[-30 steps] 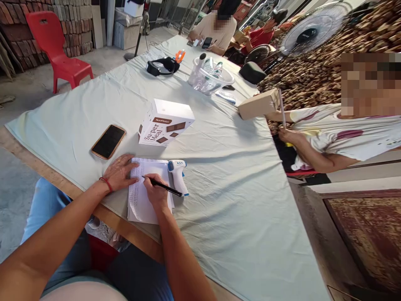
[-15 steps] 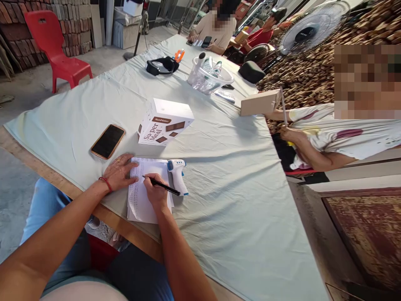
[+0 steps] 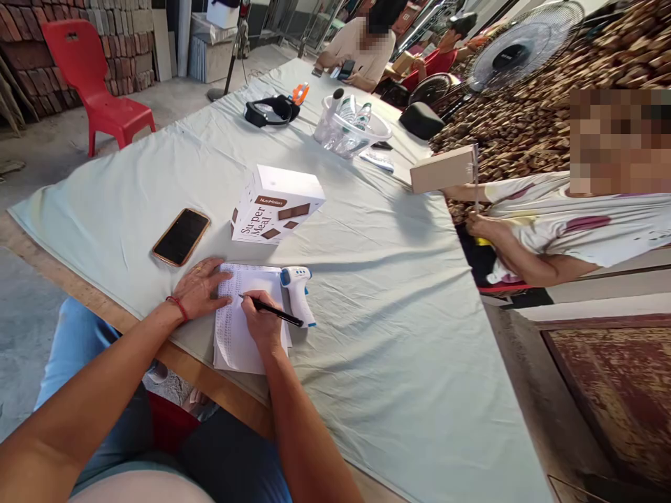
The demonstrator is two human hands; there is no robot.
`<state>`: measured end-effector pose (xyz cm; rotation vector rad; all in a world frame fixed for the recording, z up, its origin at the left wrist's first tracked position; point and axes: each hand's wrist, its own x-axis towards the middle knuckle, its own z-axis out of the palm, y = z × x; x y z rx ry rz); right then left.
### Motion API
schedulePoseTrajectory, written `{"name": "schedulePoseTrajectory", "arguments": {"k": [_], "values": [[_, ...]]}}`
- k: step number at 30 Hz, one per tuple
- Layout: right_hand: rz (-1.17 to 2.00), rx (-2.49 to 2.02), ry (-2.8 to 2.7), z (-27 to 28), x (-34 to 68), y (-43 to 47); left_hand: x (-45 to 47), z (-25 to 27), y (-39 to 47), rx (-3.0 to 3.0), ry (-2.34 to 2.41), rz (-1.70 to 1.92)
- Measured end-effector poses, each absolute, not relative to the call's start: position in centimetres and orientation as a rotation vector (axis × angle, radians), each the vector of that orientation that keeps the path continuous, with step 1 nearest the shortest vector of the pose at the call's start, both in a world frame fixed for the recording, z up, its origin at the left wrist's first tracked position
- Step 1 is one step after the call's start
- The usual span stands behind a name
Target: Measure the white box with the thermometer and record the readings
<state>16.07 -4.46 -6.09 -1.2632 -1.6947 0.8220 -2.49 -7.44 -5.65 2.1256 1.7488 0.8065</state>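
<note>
My right hand [image 3: 263, 325] grips a black pen [image 3: 280, 313], its tip at the paper. Under it lies a stack of white paper [image 3: 242, 349], with columns of small handwriting along the left side. My left hand [image 3: 202, 288] rests flat, fingers spread, on the table and the paper's upper left edge; a red cord circles the wrist. A white and blue infrared thermometer [image 3: 298, 297] lies against the paper's right side. Beyond the paper stands a white Super Meal box [image 3: 277, 206]. To the left, a smartphone [image 3: 181, 237] in an orange-edged case lies face up.
Farther back on the cloth-covered table [image 3: 367, 314] are a black headset [image 3: 270, 112] and a clear basket of bottles [image 3: 349, 133]. At the right, another person holds a cardboard box [image 3: 443, 171]. A fan [image 3: 511, 56] and a red chair [image 3: 97, 91] stand beyond the table.
The person at the right has shifted the cardboard box slightly to the right. At the far end, a person has moved a phone a little. My hands and the pen look almost unmoved.
</note>
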Motion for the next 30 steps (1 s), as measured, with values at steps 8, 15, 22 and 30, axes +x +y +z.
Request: {"name": "schedulePoseTrajectory", "arguments": {"k": [8,15,22,30], "values": [[0.797,-1.245,-1.637,-6.3,16.1,-4.4,-2.5,-5.7,-7.4,2.139,1.743,0.805],[0.793,-1.253,-1.691,-6.6,16.1,-4.4,-2.6,-5.7,-7.4,2.130,1.734,0.823],[0.590,-1.142,-1.824,-6.7,17.5,-3.8,-2.6,-5.5,-7.4,2.122,1.753,0.782],[0.237,-1.087,-2.300,-7.4,21.2,-1.0,-3.5,-4.0,-6.3,1.933,1.751,0.760]]}}
